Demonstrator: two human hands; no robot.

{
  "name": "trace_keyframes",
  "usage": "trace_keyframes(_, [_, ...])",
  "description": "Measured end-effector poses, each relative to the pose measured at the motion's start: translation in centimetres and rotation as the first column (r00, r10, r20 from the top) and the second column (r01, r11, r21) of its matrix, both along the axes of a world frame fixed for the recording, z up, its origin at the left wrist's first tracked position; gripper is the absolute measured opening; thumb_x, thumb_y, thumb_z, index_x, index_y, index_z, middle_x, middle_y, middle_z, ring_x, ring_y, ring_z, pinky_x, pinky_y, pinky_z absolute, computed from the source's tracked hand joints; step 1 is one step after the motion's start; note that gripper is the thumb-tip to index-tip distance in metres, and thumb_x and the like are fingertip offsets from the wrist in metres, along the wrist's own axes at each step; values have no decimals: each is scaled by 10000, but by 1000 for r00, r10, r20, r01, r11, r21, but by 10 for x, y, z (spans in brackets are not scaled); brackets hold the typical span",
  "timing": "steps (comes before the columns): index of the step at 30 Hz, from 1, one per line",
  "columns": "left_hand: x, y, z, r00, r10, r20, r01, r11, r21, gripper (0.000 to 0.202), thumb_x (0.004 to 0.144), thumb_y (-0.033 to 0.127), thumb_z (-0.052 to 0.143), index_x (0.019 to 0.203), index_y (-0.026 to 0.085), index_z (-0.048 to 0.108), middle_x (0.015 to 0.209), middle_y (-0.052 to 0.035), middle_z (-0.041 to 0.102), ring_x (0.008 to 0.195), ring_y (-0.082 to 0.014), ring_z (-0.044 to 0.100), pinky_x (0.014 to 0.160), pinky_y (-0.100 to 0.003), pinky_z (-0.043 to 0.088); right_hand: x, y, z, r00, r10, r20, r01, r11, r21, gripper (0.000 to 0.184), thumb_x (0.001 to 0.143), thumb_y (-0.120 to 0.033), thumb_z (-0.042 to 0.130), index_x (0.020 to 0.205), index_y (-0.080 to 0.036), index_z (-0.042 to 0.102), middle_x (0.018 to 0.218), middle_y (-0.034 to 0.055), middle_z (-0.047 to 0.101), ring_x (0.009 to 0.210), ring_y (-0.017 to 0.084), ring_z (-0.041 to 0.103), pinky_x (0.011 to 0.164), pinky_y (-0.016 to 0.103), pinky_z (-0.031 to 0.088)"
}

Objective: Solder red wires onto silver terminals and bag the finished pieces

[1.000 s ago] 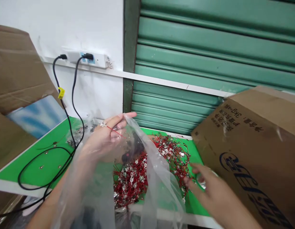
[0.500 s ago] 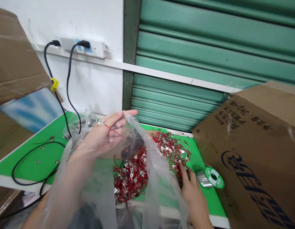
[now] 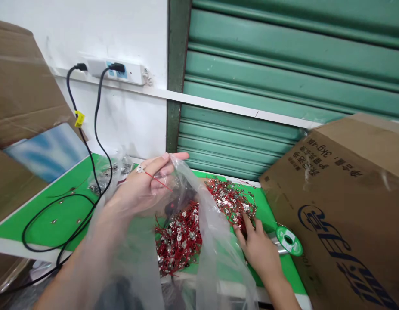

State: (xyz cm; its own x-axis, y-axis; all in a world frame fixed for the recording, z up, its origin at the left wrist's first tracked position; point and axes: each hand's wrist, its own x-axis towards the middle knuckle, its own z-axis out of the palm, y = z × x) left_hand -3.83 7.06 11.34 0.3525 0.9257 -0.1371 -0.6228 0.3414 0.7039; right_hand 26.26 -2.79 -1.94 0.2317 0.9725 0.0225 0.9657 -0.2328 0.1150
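A clear plastic bag (image 3: 215,232) stands open in front of me. My left hand (image 3: 150,176) grips its upper edge between thumb and fingers, and my left forearm shows through the film. A small metal tab with a red wire (image 3: 140,169) lies against that hand. Many similar tabs with red wires form a pile (image 3: 180,237), partly seen through the bag, which stretches to a second heap (image 3: 230,198) at the right. My right hand (image 3: 259,247) reaches to the near edge of this heap, fingers apart and fingertips touching the parts.
A solder spool (image 3: 289,241) lies beside my right hand on the green table mat (image 3: 291,275). A large cardboard box (image 3: 344,206) stands at the right, another box (image 3: 21,86) at the left. Black cables (image 3: 97,112) run from the wall power strip (image 3: 131,73) onto the table.
My right hand has moved forward and slightly left, its fingertips now on the heap. The left hand keeps its grip on the bag. The view has shifted slightly.
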Motion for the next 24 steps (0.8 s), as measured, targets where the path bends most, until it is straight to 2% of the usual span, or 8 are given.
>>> trace_keyframes(5, [3, 0, 1, 999, -36, -36, 36, 999, 24, 402, 854, 265, 661, 1223, 110, 624, 572, 83, 356, 389, 7, 266, 324, -113, 174, -14, 7, 0, 999, 2, 44, -2, 1000, -6, 425, 1016, -292, 294, 1338, -131, 521, 1147, 173, 570, 923, 297, 676, 604, 340, 505])
trace_keyframes(8, [3, 1, -1, 998, -55, -29, 56, 998, 35, 401, 850, 270, 670, 1217, 114, 629, 570, 87, 350, 385, 11, 256, 327, -107, 177, -18, 14, 2, 998, 16, 61, -15, 1000, -26, 357, 984, -156, 312, 1176, -79, 603, 1083, 193, 596, 873, 286, 682, 597, 327, 492])
trace_keyframes(11, [2, 2, -3, 997, -75, -15, 76, 996, 54, 372, 847, 279, 678, 1177, 109, 652, 573, 89, 351, 381, 17, 241, 328, -104, 171, -18, 20, 4, 997, 35, 62, -33, 999, -41, 379, 909, -1, 290, 1079, -56, 624, 1077, 212, 616, 839, 274, 689, 573, 316, 477])
trace_keyframes(13, [2, 1, -2, 998, -68, -7, 68, 996, 53, 355, 848, 281, 679, 1156, 105, 662, 578, 86, 358, 385, 17, 241, 330, -106, 170, -16, 21, 4, 997, 57, 43, -55, 998, -40, 400, 878, 39, 293, 1081, -66, 621, 1093, 207, 629, 837, 263, 691, 578, 312, 475])
trace_keyframes(19, [3, 1, -3, 996, -80, 33, 78, 996, 52, 344, 866, 276, 657, 1161, 99, 661, 584, 80, 353, 409, 7, 259, 345, -108, 185, -2, 11, 12, 992, 102, -78, -97, 993, 66, 353, 883, -8, 309, 1002, -116, 624, 992, 181, 666, 752, 232, 673, 632, 323, 474])
trace_keyframes(22, [3, 3, -5, 994, -104, 44, 100, 992, 73, 368, 867, 290, 656, 1186, 106, 651, 607, 71, 372, 425, 6, 277, 352, -112, 188, 10, 9, 26, 974, 143, -176, -118, 983, 143, 309, 903, -108, 325, 915, -138, 633, 891, 168, 674, 771, 257, 672, 697, 352, 486])
trace_keyframes(24, [4, 4, -5, 993, -107, 38, 104, 991, 84, 370, 867, 300, 658, 1181, 106, 655, 614, 70, 373, 425, 7, 270, 353, -117, 180, 20, 10, 38, 957, 161, -243, -120, 977, 174, 294, 905, -204, 356, 831, -163, 637, 780, 141, 674, 716, 269, 669, 673, 363, 494])
